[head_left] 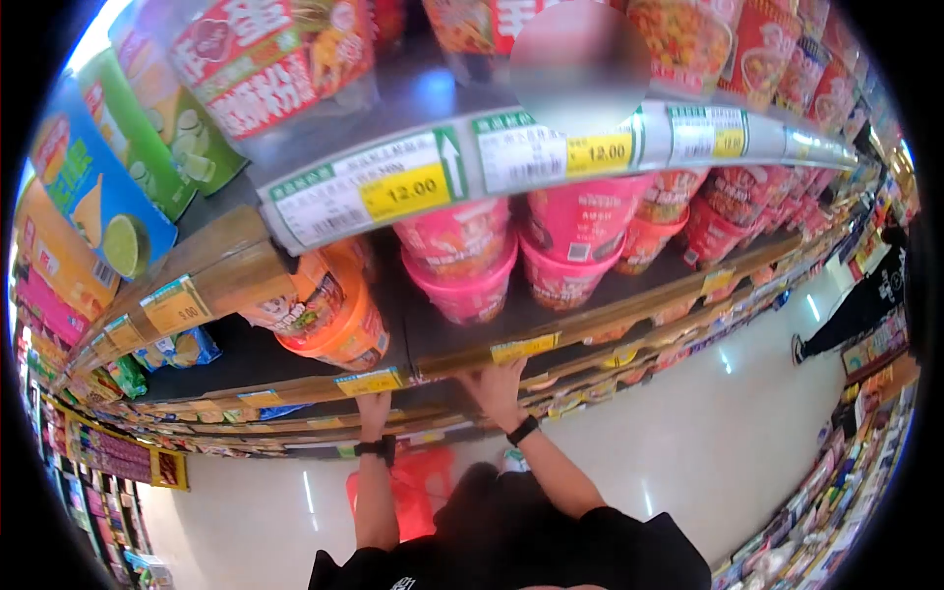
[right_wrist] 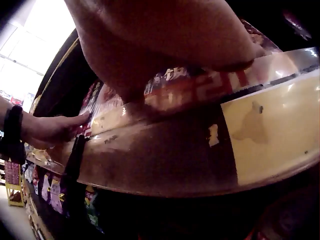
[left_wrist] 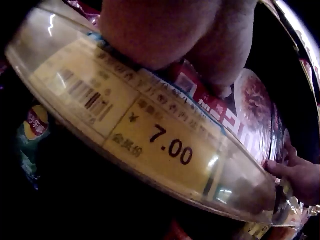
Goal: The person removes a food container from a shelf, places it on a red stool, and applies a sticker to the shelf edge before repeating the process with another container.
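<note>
Both hands reach in at a lower shelf, below the pink and orange tubs. A red package with a food picture (left_wrist: 254, 97) lies behind the price strip, and its red side (right_wrist: 205, 90) shows in the right wrist view too. The left hand (head_left: 374, 415) holds the package at its left part; its fingertips are mostly hidden. The right hand (head_left: 499, 389) grips the other end, with its thumb (left_wrist: 276, 168) against the wrapping in the left wrist view. A yellow 7.00 price label (left_wrist: 160, 142) sits in front of the package.
Pink tubs (head_left: 462, 261) and an orange tub (head_left: 344, 315) stand on the shelf above. Its wooden edge (head_left: 433, 362) runs over the hands. Below is a red stool (head_left: 418, 492). Another person (head_left: 865, 295) stands at the right of the aisle.
</note>
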Demonstrator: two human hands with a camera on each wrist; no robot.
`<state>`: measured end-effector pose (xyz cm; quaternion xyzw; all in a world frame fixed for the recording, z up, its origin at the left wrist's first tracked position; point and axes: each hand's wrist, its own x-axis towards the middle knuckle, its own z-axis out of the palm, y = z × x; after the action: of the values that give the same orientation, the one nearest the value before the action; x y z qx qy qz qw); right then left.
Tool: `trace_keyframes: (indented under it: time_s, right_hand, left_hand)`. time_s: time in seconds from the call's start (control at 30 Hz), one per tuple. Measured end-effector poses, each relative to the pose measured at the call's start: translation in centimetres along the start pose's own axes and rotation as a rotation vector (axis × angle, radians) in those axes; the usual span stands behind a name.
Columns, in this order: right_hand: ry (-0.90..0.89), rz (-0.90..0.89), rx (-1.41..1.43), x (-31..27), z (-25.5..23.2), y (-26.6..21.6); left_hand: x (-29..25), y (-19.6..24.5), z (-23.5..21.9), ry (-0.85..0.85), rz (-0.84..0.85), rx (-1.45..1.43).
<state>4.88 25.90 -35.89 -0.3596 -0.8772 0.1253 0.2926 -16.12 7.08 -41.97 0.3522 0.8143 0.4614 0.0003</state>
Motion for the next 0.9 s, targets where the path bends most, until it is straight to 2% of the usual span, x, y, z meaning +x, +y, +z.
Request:
trace_keyframes:
  time_s: [0.07,0.1,0.13,0.2,0.23,0.3,0.4,0.47,0.57,0.63,0.7,0.77,0.87,0.9]
  right_hand:
    - [-0.037,-0.024,0.134,0.5,-1.6,-0.6]
    - [-0.089,0.017,-0.012,0.0,-0.5,-0.2]
    - [0.02,-0.003,-0.033,-0.2,0.7,0.3]
    - [0.021,-0.007,-0.042,-0.3,1.2,0.5]
    - [0.056,-0.023,-0.02,-0.1,0.8,0.2]
    - [0.115,-0.071,0.026,0.2,0.0,-0.3]
    - [0.055,-0.046,-0.113,0.0,0.2,-0.3]
    - [0.149,-0.103,-0.184,0.8,0.2,-0.6]
    - [0.215,-0.143,-0.207,0.2,-0.1,-0.5]
    - [0.291,-0.164,-0.163,0.5,-0.1,-0.5]
    - [0.3,-0.157,-0.101,0.4,-0.3,-0.5]
    - [0.221,-0.126,-0.065,0.2,-0.8,-0.8]
    - [0.17,-0.151,-0.105,-0.8,2.2,1.0]
    - [0.153,-0.148,-0.104,-1.1,2.5,1.2]
  left_hand:
    - [-0.1,-0.7,0.3,0.085,0.165,0.08]
    - [-0.2,-1.3,0.3,0.038,0.124,0.051]
    - [-0.1,-1.0,0.2,0.002,0.058,-0.006]
    - [-0.4,-0.4,-0.4,-0.098,-0.07,-0.11]
    - [-0.2,-0.4,-0.4,-0.042,0.065,0.035]
    - [-0.2,-0.3,-0.5,-0.03,0.066,0.044]
    - [-0.7,-0.7,-0.2,-0.015,0.06,0.044]
    - [-0.2,-0.2,-0.4,-0.018,0.078,0.104]
    - [-0.4,0.4,-0.5,0.016,0.133,0.033]
    - [-0.4,0.5,-0.6,-0.012,0.061,0.002]
    - [-0.6,0.5,-0.6,-0.027,0.017,-0.026]
    - [-0.5,0.2,-0.6,-0.026,0.002,-0.044]
    - [-0.6,0.2,-0.8,-0.072,-0.049,-0.081]
    - [-0.6,0.4,-0.8,-0.041,-0.012,-0.081]
